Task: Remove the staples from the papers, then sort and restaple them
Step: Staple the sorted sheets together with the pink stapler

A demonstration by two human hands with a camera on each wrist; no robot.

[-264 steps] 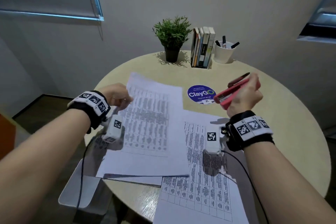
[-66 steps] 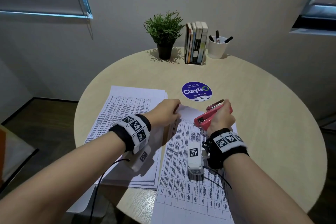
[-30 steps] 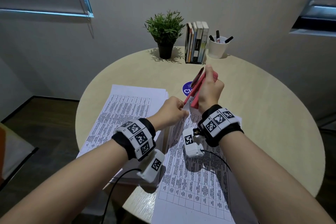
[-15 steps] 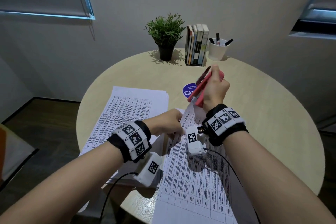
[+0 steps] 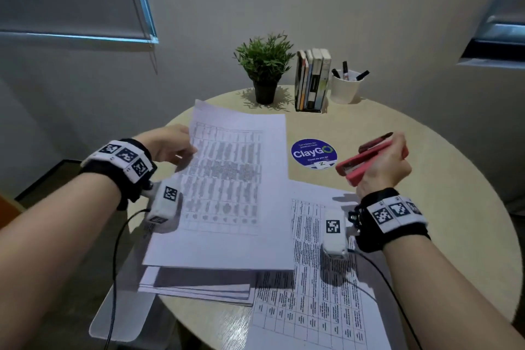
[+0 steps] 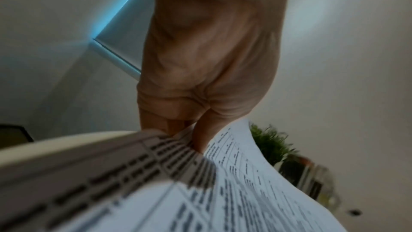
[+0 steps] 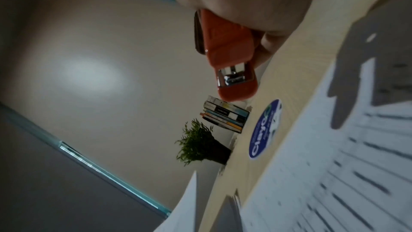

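Note:
My left hand (image 5: 170, 143) pinches the left edge of a printed sheet (image 5: 227, 190) and holds it lifted over a stack of papers (image 5: 196, 284) at the table's left front. The left wrist view shows the sheet (image 6: 234, 191) caught between thumb and fingers (image 6: 198, 135). A pink-red stapler (image 5: 366, 160) sits in the grip of my right hand (image 5: 383, 165), raised above the table at the right, its metal mouth pointing left. In the right wrist view the stapler (image 7: 229, 59) hangs free of any paper. Another printed sheet (image 5: 318, 278) lies flat under my right wrist.
A round beige table (image 5: 440, 193) carries a blue ClayGo sticker (image 5: 314, 153) in the middle. At the back stand a potted plant (image 5: 264, 71), a row of books (image 5: 312, 79) and a white cup of pens (image 5: 345, 85). A chair seat (image 5: 119, 318) shows below the table's left edge.
My left hand has lifted one sheet off the right-hand pile and carried it left over the stack. My right hand with the stapler has drawn back to the right.

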